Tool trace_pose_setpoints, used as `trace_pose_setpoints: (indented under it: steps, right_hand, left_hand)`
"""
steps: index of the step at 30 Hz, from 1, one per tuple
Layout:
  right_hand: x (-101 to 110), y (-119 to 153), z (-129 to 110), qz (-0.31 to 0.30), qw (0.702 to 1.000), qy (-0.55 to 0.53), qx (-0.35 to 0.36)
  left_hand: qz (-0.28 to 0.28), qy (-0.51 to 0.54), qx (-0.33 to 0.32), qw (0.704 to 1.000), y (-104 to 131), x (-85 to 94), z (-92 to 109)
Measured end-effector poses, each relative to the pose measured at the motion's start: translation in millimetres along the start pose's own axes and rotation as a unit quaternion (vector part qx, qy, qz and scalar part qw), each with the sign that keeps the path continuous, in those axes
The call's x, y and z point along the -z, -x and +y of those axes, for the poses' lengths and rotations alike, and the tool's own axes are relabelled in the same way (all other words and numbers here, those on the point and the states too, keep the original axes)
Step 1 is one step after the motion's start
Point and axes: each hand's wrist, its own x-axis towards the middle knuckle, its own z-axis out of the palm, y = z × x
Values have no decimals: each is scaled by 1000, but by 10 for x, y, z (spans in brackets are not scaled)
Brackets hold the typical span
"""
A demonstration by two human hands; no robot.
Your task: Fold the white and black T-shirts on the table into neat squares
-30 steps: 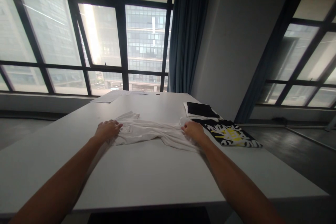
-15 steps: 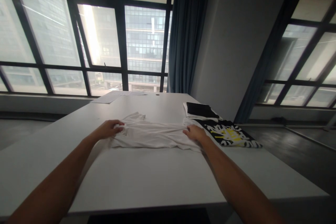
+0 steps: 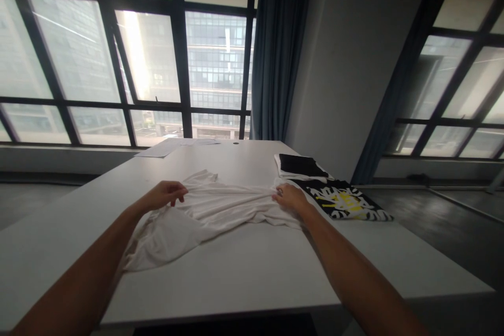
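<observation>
A wrinkled white T-shirt (image 3: 228, 207) lies across the white table, its near left part (image 3: 165, 239) spread toward me. At its left end, my left hand (image 3: 167, 194) hovers against the cloth with loosened, slightly parted fingers and no fold visibly gripped. My right hand (image 3: 290, 198) pinches the shirt's right end between thumb and fingers. Just beyond that hand lies a black garment (image 3: 350, 202) with a white and yellow print, partly covered by my hand and the white cloth.
Folded black and white clothes (image 3: 301, 165) are stacked at the table's right far side. Paper sheets (image 3: 157, 150) lie on the far left of the white table (image 3: 220, 283). Windows, a blue curtain (image 3: 273, 63) and a grey pillar (image 3: 331, 63) stand behind.
The shirt's left part has dropped and spread toward me and to the left. My left fingers have loosened from the cloth. My right hand has stayed nearly in place.
</observation>
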Motion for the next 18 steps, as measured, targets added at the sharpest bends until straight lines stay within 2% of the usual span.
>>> trace_pose_setpoints:
  steps: [2, 4, 6, 8, 10, 12, 14, 16, 18]
  right_hand:
    - [15, 3, 4, 7, 998, -46, 44]
    - [34, 18, 17, -22, 987, -113, 108]
    - [45, 41, 29, -69, 971, -156, 168]
    - [46, 57, 31, -94, 964, -156, 193]
    - [57, 61, 29, -81, 968, -146, 186]
    - [114, 67, 40, -58, 971, -159, 172]
    - [246, 103, 81, -62, 961, -210, 170]
    - [442, 188, 156, -120, 931, -287, 190]
    - [651, 305, 252, -225, 882, -350, 223]
  left_hand:
    - [-81, -59, -8, 995, 16, -49, 30]
    - [-174, -107, -7, 979, 60, -48, 47]
    - [-211, -154, 7, 965, 101, -14, 47]
    - [-193, -198, 26, 961, 126, 39, 54]
    - [-157, -206, 13, 966, 151, 106, 97]
    - [-146, -155, -21, 977, 206, 196, 177]
    - [-164, -72, -41, 983, 299, 310, 257]
    - [-188, 6, -50, 981, 403, 427, 291]
    - [-145, 59, -89, 984, 463, 513, 266]
